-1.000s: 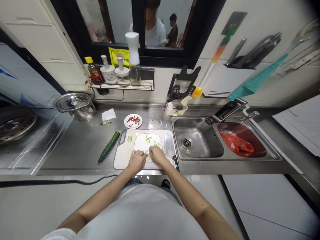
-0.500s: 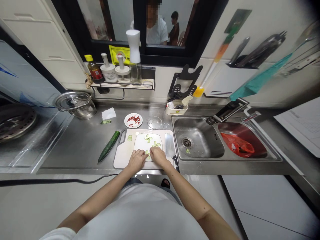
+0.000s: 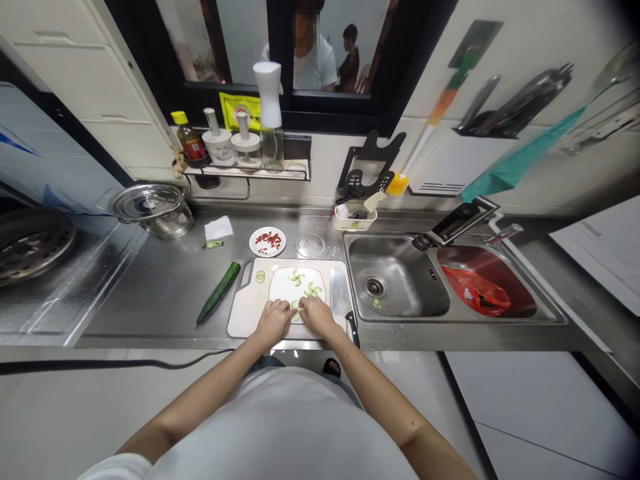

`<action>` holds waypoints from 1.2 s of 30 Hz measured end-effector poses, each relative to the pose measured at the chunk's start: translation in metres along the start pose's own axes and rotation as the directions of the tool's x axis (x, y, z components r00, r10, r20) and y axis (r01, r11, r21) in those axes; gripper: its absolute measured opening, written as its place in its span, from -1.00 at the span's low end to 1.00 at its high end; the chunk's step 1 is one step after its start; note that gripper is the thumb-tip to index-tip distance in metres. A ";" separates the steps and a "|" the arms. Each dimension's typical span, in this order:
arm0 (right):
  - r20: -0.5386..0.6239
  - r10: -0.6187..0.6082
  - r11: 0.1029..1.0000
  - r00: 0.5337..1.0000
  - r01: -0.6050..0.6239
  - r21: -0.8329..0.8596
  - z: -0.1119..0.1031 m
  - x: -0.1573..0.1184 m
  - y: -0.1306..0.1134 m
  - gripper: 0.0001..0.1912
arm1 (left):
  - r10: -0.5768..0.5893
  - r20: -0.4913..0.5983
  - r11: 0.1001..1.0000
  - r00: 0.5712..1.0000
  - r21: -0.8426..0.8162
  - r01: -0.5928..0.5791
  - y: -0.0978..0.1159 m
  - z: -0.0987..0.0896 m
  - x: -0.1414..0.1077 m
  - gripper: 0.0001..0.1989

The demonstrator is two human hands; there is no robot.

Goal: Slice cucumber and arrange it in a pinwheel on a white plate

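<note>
Both hands are over the near edge of a white squarish plate (image 3: 280, 283), which lies on a cutting board (image 3: 240, 321). My left hand (image 3: 273, 323) has its fingers bent together at the cucumber slices (image 3: 297, 313) nearest me. From the other side my right hand (image 3: 318, 317) closes its fingertips on the same slices; the exact grip is partly hidden. Two more pinwheels of thin cucumber slices (image 3: 297, 277) lie farther back on the plate. A few slices rest at the board's upper left. A cleaver (image 3: 341, 290) lies along the board's right side.
Left of the board lies a whole cucumber (image 3: 219, 293). Behind it stand a small plate with red bits (image 3: 267, 252) and a paper towel (image 3: 218, 227). A lidded pot (image 3: 173, 217) is at back left. The double sink (image 3: 400, 307) holds a red bag (image 3: 475, 292). A person shows in the window.
My right hand has shifted slightly down and stays at the nearest slices, with more of the right-hand pinwheel showing. The left hand has hardly moved.
</note>
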State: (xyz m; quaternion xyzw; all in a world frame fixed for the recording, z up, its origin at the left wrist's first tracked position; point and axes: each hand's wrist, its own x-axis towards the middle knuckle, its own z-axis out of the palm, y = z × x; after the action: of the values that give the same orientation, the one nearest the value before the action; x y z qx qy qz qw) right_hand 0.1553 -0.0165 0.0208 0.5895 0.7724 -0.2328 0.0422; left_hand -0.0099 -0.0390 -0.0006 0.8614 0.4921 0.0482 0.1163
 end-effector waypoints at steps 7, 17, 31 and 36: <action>-0.041 -0.002 1.000 0.999 0.003 0.011 0.010 -0.003 0.001 -0.78 | 0.001 -0.002 1.000 1.000 -0.023 -0.001 -0.002 0.002 0.000 -0.73; -0.121 0.055 0.993 0.991 -0.042 0.109 0.010 -0.003 0.003 -0.73 | -0.190 -0.070 0.961 0.979 -0.215 0.171 -0.003 0.005 0.005 -0.67; -0.362 0.116 0.950 0.925 0.003 0.311 0.005 -0.022 0.018 -0.66 | -0.759 -0.191 0.628 0.622 -0.467 0.623 -0.061 0.000 0.018 -0.68; -0.349 0.130 0.947 0.928 -0.011 0.322 0.008 -0.027 0.018 -0.66 | -0.791 -0.165 0.604 0.589 -0.365 0.708 -0.075 -0.007 0.025 -0.63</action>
State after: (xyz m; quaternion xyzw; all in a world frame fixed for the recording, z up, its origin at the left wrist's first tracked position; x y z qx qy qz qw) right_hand 0.1785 -0.0400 0.0172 0.6494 0.6975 -0.2374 -0.1884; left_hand -0.0612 0.0196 -0.0129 0.5275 0.8119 0.1929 0.1593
